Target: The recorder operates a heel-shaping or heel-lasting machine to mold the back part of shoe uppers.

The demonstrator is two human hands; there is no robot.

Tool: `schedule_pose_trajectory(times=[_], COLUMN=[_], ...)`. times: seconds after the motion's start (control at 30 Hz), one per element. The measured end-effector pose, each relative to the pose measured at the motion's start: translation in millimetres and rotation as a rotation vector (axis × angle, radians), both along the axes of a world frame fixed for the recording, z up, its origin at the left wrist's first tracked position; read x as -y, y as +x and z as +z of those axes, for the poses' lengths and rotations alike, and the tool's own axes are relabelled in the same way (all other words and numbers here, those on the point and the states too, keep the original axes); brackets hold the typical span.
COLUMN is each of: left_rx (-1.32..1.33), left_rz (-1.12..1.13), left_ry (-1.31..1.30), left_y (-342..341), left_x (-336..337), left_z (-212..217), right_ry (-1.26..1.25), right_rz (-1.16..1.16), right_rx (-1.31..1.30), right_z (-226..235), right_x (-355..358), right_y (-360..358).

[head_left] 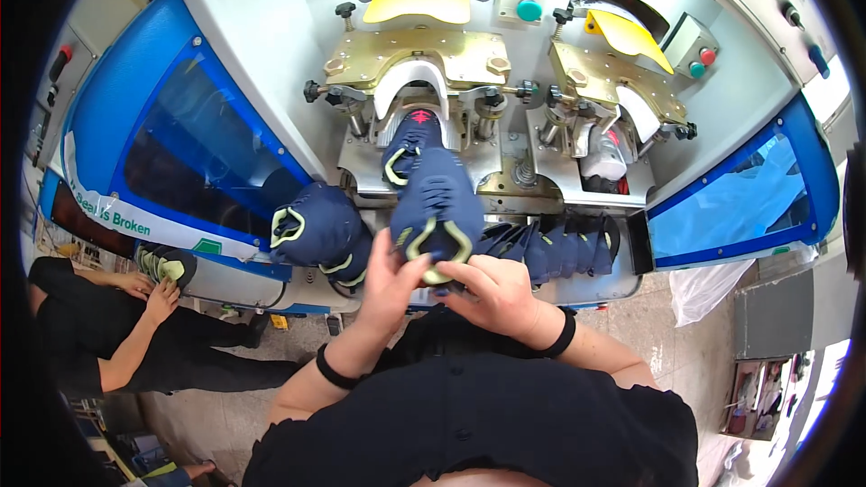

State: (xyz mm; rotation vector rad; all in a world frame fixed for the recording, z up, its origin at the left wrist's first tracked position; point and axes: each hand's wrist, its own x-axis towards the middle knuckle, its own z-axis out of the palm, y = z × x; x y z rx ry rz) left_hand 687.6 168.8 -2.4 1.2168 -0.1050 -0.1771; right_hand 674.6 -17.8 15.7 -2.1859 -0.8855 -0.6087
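Note:
A navy shoe upper (439,194) with lime-green collar trim is held in front of me, its toe pointing toward the machine. My left hand (393,281) is closed on the left side of its collar. The fingers of my right hand (494,293) pinch the right side of the heel opening. Just beyond it, another navy upper (418,133) with a red mark sits under the white curved clamp pad (409,81) of the left press station. The held upper partly hides it.
Several navy uppers (316,224) are piled left of my hands. A row of uppers (564,248) lies on the ledge to the right. The right press station (609,95) has a yellow guard. Red and green buttons (529,9) stand between stations. A co-worker's hands (161,296) hold uppers at far left.

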Motion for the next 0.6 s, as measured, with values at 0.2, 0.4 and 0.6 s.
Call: schedule_pose_trajectory(times=[0.2, 0.4, 0.6], left_rx=[-0.023, 0.020, 0.443], left_rz=[0.185, 0.167, 0.561], left_ry=[-0.122, -0.215, 0.280], left_y=[15, 24, -23], left_x=[-39, -35, -54], left_z=[9, 13, 47], right_ry=[0.361, 0.183, -0.400], right_rz=[-0.224, -0.125, -0.228], right_rx=[-0.629, -0.274, -0.124], right_z=[-28, -30, -39], right_x=[-12, -36, -57], right_y=[40, 58, 117])
